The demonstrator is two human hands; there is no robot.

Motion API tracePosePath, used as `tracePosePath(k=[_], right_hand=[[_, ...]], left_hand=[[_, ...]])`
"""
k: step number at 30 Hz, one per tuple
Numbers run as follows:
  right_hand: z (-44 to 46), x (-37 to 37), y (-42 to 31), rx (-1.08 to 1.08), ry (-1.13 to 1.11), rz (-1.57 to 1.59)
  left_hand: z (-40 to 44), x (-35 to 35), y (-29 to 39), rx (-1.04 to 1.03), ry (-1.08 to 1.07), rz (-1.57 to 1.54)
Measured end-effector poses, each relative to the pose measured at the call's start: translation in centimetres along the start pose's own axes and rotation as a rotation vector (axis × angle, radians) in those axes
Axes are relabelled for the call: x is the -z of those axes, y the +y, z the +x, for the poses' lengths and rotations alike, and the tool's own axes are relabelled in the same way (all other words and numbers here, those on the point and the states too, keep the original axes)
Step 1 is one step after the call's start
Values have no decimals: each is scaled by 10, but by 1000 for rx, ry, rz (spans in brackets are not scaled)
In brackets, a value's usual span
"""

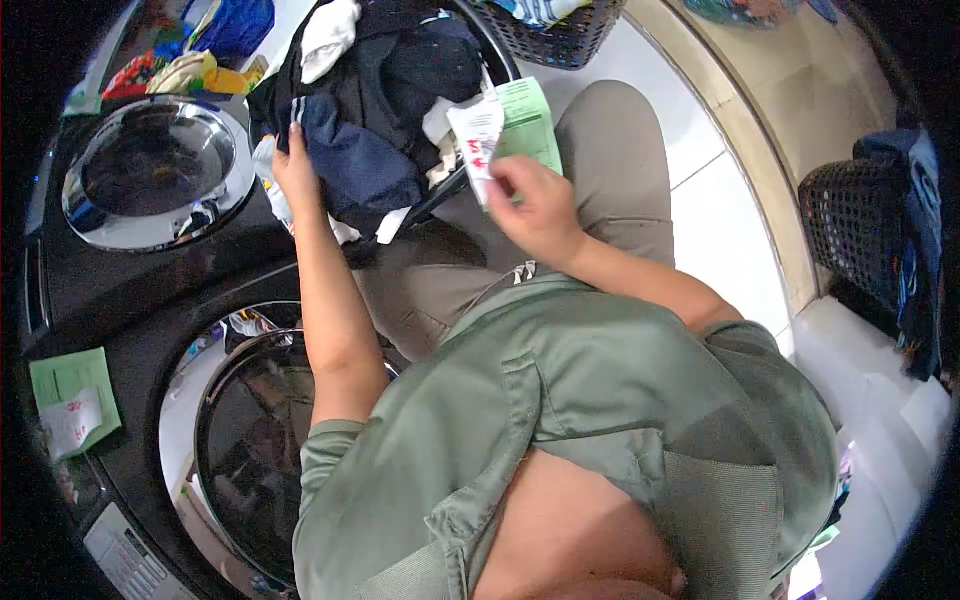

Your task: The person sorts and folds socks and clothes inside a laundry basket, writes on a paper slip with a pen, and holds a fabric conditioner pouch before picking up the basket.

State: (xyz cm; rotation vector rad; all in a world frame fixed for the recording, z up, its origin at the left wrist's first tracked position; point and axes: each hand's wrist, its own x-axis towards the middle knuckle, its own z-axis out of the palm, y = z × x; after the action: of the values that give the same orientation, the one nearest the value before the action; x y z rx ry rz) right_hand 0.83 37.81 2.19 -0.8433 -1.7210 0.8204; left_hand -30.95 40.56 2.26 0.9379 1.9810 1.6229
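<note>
My left hand (297, 175) grips the edge of dark clothing at the left side of a heaped pile of laundry (400, 75). The pile is mostly black and navy, with a navy garment (355, 150) in front and a white piece (329, 40) on top. My right hand (540, 210), slightly blurred, has its fingers curled at the lower end of a white paper slip (476, 135) with red marks. Behind that slip is a green printed sheet (528, 125). Both papers are at the right edge of the pile, near a dark rim (440, 195).
Two black front-loading washers with round doors (155, 170) (265, 430) are on my left. Another green sheet (90, 385) with a white slip lies on the nearer machine. Dark laundry baskets (555, 35) (850, 225) stand ahead and at right. Colourful clothes (180, 75) lie at far left.
</note>
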Motion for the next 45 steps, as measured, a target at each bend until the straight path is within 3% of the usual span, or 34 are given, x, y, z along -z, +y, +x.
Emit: tracePosePath(k=[2, 5, 10, 30, 45], right_hand=[[10, -10, -2, 163, -22, -122], [13, -29, 1, 181, -19, -119], [8, -37, 6, 229, -76, -139], [16, -40, 6, 232, -203, -251], [16, -42, 8, 266, -210, -292]], left_hand=[[2, -2, -5, -56, -4, -127], [-4, 0, 7, -15, 30, 128], [-9, -5, 15, 9, 26, 55], [-5, -1, 1, -57, 19, -56], [-11, -5, 11, 16, 25, -115]])
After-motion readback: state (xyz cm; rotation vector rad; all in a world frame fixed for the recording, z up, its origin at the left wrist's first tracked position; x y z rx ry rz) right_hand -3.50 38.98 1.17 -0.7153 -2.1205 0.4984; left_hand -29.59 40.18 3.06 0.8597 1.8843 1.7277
